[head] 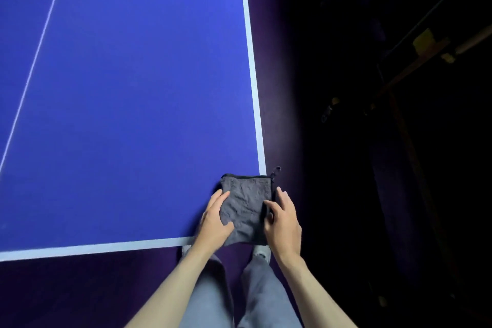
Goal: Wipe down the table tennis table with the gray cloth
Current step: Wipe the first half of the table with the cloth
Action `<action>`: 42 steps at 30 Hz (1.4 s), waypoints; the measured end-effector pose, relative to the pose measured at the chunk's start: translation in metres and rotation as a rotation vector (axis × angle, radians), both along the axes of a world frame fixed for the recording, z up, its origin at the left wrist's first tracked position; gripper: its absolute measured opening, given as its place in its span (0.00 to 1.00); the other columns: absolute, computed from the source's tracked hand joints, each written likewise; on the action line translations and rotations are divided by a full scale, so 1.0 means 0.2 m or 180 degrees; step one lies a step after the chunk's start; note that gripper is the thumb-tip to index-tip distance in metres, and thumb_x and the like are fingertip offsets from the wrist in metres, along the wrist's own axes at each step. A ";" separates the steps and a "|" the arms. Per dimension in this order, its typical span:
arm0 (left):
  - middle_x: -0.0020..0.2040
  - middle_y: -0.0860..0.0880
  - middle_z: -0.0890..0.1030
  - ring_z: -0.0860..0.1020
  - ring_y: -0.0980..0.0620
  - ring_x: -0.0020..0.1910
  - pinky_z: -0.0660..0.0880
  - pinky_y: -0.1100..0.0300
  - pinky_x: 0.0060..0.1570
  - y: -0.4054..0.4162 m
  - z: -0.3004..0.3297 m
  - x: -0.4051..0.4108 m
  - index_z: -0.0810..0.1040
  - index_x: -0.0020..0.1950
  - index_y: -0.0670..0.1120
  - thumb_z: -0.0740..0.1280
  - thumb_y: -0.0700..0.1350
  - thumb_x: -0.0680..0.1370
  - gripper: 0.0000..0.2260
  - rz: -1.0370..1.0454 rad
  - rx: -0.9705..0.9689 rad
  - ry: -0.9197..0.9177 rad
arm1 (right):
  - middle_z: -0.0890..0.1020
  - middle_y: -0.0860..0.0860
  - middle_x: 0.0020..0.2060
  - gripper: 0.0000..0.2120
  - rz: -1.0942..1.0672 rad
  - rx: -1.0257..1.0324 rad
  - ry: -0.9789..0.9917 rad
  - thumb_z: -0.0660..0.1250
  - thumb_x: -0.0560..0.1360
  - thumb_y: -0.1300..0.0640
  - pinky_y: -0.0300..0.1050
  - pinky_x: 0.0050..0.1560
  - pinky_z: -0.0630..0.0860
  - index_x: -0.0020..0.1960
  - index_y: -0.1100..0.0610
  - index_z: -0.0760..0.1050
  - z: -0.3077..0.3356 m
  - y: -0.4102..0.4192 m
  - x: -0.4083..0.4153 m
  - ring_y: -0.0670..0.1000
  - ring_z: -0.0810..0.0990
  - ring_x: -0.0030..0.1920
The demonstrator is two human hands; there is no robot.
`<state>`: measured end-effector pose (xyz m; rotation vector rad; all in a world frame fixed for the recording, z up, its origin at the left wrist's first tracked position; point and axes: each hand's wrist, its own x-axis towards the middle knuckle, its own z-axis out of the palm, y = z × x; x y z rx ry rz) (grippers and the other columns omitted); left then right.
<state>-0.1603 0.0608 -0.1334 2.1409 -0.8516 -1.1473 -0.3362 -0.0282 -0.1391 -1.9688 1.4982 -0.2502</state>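
Blue white-lined table tennis worktop (127,93): left hand (214,221) rests flat, fingers relaxed, on one folded gray textured cloth (246,208), which lies at the corner between both grips. Right hand (283,218), fingers loosely bent, touches its right edge; whether it pinches, cannot tell. Judged step: readying the cloth; next, press and sweep outward from the left grip.

I have one view only, from the head-worn camera. It looks forward and steeply down over the near right corner of the blue tabletop (138,104), wide-angle, with straight lines bowing. It sits close above the left hand (214,224) and right hand (283,224). The dark floor (332,194) fills the right side.
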 end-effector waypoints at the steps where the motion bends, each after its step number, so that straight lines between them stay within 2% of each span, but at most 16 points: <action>1: 0.80 0.60 0.61 0.67 0.55 0.75 0.65 0.62 0.69 -0.01 0.01 -0.01 0.68 0.78 0.56 0.71 0.35 0.73 0.35 0.0017 0.0085 -0.0078 | 0.68 0.47 0.79 0.14 0.0088 -0.0218 -0.0061 0.70 0.77 0.64 0.47 0.69 0.74 0.58 0.50 0.82 0.00 -0.01 -0.01 0.49 0.62 0.81; 2: 0.80 0.60 0.60 0.68 0.55 0.75 0.65 0.64 0.67 -0.02 0.02 -0.03 0.67 0.78 0.57 0.71 0.36 0.73 0.35 0.0035 0.0185 -0.0175 | 0.68 0.50 0.78 0.14 0.0219 -0.0392 -0.0164 0.70 0.76 0.66 0.48 0.73 0.72 0.57 0.53 0.81 -0.01 -0.01 0.00 0.52 0.63 0.81; 4: 0.80 0.60 0.60 0.68 0.54 0.74 0.68 0.61 0.66 -0.02 0.03 -0.06 0.68 0.77 0.58 0.71 0.37 0.74 0.35 0.0084 0.0336 -0.0442 | 0.68 0.52 0.78 0.17 0.0523 -0.0523 -0.0389 0.68 0.74 0.69 0.47 0.76 0.68 0.59 0.55 0.80 0.00 -0.03 0.05 0.53 0.62 0.81; 7: 0.77 0.58 0.65 0.68 0.50 0.73 0.71 0.53 0.67 -0.02 0.06 -0.09 0.70 0.76 0.56 0.70 0.37 0.74 0.31 0.0207 0.0372 -0.0797 | 0.66 0.53 0.80 0.21 0.1010 -0.0350 -0.0412 0.64 0.76 0.68 0.49 0.78 0.66 0.68 0.56 0.76 -0.02 -0.03 0.20 0.52 0.59 0.82; 9: 0.74 0.58 0.67 0.69 0.49 0.71 0.72 0.51 0.65 0.00 0.08 -0.11 0.71 0.75 0.54 0.69 0.38 0.76 0.28 0.0319 0.0385 -0.0934 | 0.59 0.53 0.83 0.25 0.1334 -0.0190 -0.0147 0.62 0.80 0.62 0.56 0.80 0.62 0.77 0.57 0.68 -0.08 0.00 0.29 0.52 0.53 0.83; 11: 0.74 0.57 0.68 0.69 0.49 0.70 0.72 0.50 0.64 0.03 0.09 -0.10 0.69 0.75 0.53 0.67 0.40 0.78 0.26 0.0340 0.0434 -0.1132 | 0.54 0.52 0.84 0.29 0.1471 -0.0299 0.0295 0.58 0.82 0.51 0.60 0.80 0.59 0.83 0.54 0.60 -0.15 0.02 0.33 0.52 0.51 0.84; 14: 0.75 0.57 0.68 0.70 0.49 0.70 0.73 0.49 0.64 0.11 0.08 -0.05 0.66 0.78 0.53 0.66 0.43 0.79 0.27 0.0164 0.0539 -0.1461 | 0.53 0.50 0.84 0.33 0.1469 -0.0605 0.0653 0.54 0.82 0.40 0.61 0.80 0.54 0.85 0.50 0.54 -0.20 0.04 0.32 0.50 0.50 0.84; 17: 0.75 0.53 0.69 0.71 0.47 0.70 0.74 0.48 0.62 0.20 0.04 0.06 0.68 0.78 0.52 0.67 0.44 0.79 0.26 -0.0060 0.0612 -0.1743 | 0.48 0.49 0.85 0.36 0.1559 -0.0843 0.0874 0.52 0.82 0.34 0.61 0.82 0.49 0.85 0.48 0.49 -0.20 0.04 0.29 0.51 0.44 0.84; 20: 0.74 0.51 0.71 0.72 0.45 0.69 0.75 0.47 0.60 0.29 0.01 0.19 0.71 0.76 0.50 0.68 0.43 0.78 0.25 -0.0043 0.0612 -0.1894 | 0.47 0.51 0.85 0.38 0.1398 -0.0947 0.0951 0.56 0.80 0.33 0.62 0.82 0.50 0.85 0.48 0.51 -0.19 0.06 0.29 0.54 0.45 0.84; 25: 0.73 0.49 0.73 0.74 0.44 0.67 0.75 0.44 0.59 0.47 -0.05 0.44 0.75 0.72 0.48 0.70 0.41 0.77 0.23 0.0135 0.0412 -0.2150 | 0.51 0.49 0.85 0.42 0.1067 -0.1040 0.1035 0.63 0.74 0.39 0.67 0.80 0.52 0.85 0.48 0.54 -0.20 0.12 0.38 0.59 0.48 0.84; 34: 0.70 0.45 0.76 0.75 0.40 0.66 0.75 0.42 0.58 0.81 -0.20 0.83 0.78 0.68 0.46 0.71 0.40 0.77 0.19 0.0530 0.0002 -0.2278 | 0.50 0.48 0.85 0.39 0.0876 -0.1181 0.1395 0.55 0.80 0.34 0.67 0.80 0.51 0.85 0.48 0.51 -0.27 0.42 0.79 0.58 0.47 0.84; 37: 0.69 0.45 0.77 0.76 0.40 0.64 0.75 0.42 0.57 0.91 -0.22 0.94 0.79 0.67 0.45 0.65 0.42 0.78 0.17 0.0667 -0.0125 -0.2369 | 0.49 0.48 0.85 0.38 0.0935 -0.1185 0.1342 0.55 0.80 0.34 0.68 0.80 0.51 0.85 0.48 0.50 -0.28 0.56 1.01 0.59 0.47 0.84; 40: 0.68 0.44 0.77 0.77 0.39 0.63 0.75 0.41 0.57 0.97 -0.23 1.07 0.79 0.66 0.45 0.70 0.37 0.77 0.17 0.0911 -0.0178 -0.2358 | 0.50 0.49 0.85 0.38 0.1066 -0.1224 0.1237 0.55 0.80 0.35 0.69 0.79 0.53 0.85 0.48 0.51 -0.28 0.71 1.25 0.60 0.48 0.84; 42: 0.68 0.44 0.77 0.77 0.38 0.62 0.74 0.41 0.58 0.98 -0.22 1.14 0.79 0.66 0.45 0.69 0.37 0.78 0.17 0.1049 -0.0224 -0.2371 | 0.52 0.50 0.84 0.37 0.1201 -0.1264 0.1092 0.56 0.80 0.36 0.70 0.78 0.53 0.85 0.49 0.53 -0.27 0.82 1.45 0.61 0.49 0.84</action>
